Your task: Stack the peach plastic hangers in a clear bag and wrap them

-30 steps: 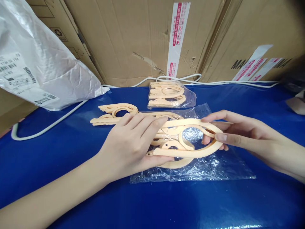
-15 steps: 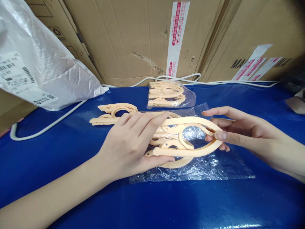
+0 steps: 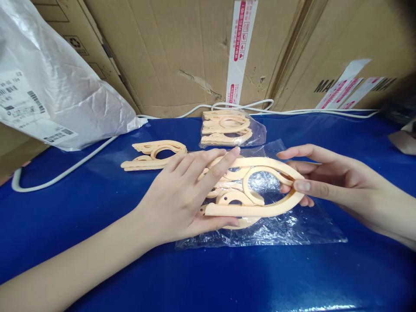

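Note:
My left hand (image 3: 182,199) and my right hand (image 3: 328,180) hold a stack of peach folding hangers (image 3: 256,210) between them, just above a clear plastic bag (image 3: 286,227) lying flat on the blue table (image 3: 97,203). The left thumb sits under the stack's left end, with the fingers laid over its top. The right thumb and fingers pinch the curved right end. One more loose hanger (image 3: 156,155) lies on the table behind my left hand.
A sealed bag of hangers (image 3: 229,128) lies at the back centre. A white cable (image 3: 65,171) runs along the back and left. A white mailing bag (image 3: 55,82) leans at the left. Cardboard boxes (image 3: 182,47) wall the back.
My left fingers have stretched further right over the top of the stack, and the stack has tilted slightly. My right hand has hardly moved.

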{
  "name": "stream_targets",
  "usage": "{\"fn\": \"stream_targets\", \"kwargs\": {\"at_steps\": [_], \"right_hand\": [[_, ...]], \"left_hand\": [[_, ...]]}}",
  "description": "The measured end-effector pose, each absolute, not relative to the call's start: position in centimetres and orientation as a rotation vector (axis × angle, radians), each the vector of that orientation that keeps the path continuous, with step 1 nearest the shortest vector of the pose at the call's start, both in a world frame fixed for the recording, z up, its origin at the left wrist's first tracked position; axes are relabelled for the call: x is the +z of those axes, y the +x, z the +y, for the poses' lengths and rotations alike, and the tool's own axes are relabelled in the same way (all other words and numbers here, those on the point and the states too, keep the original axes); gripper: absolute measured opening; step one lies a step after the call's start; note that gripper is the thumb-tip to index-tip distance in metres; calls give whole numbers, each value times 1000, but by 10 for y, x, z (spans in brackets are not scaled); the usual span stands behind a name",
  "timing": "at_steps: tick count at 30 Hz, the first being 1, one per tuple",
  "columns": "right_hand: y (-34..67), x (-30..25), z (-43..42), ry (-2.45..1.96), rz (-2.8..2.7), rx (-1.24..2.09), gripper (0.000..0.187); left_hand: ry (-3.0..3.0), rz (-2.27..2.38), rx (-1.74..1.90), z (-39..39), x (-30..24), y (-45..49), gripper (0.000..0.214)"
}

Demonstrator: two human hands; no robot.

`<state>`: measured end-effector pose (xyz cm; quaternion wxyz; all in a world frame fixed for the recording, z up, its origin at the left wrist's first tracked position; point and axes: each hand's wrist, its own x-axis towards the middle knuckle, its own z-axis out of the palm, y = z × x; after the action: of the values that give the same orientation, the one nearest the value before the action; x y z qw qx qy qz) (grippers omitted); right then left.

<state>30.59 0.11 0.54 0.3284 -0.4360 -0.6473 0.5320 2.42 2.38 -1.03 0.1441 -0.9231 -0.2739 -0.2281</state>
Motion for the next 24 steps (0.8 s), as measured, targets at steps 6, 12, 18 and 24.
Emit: {"fn": "stream_targets", "kwargs": {"at_steps": [6,12,18,24], "right_hand": [[303,8,1,-1185,-1742,1365,36],[300,6,-9,-1139,-2043,902,51],[297,0,-15,-941,-2404,435,79],[296,0,-15,-879,-2482,422,91]], "left_hand": [[-2722,-792,-813,19,-11,24,70],[-2776,-861,-896,12,-10,26,67],[-2891,-883,-935,-2,-11,32,74],[-2919,-825,-909,-6,-12,35,76]]}}
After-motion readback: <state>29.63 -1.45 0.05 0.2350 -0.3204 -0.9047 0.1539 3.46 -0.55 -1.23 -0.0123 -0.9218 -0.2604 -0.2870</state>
